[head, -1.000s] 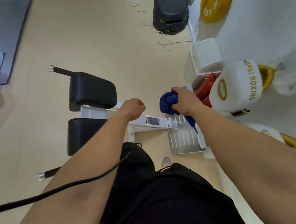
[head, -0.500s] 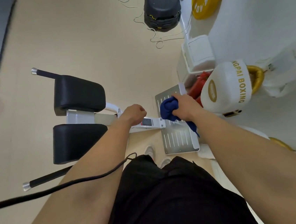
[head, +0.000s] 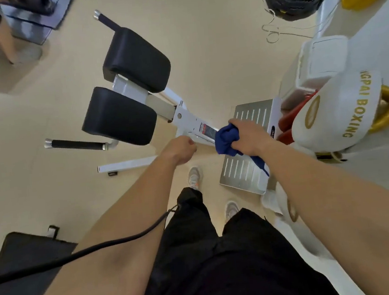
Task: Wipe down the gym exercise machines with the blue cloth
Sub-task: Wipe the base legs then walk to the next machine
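While we are standing over the white hyperextension bench (head: 187,120), our right hand (head: 247,137) is holding the blue cloth (head: 227,141) bunched in its fingers (head: 237,145), which are curling tight around the wad, with a tail of cloth hanging down over the slotted metal footplate (head: 242,173). The cloth is pressing against the lower end of the white frame beam, just beside the warning label (head: 205,129). That beam's long axis is running up and to the left from the cloth, toward the two black pads (head: 122,114). We are judging that the coming stroke is going along that line, away from us. Our left hand (head: 180,148) is closing into a loose fist beside the beam, touching nothing that we can make out. Being already on the beam, the right hand is nearer for the wipe.
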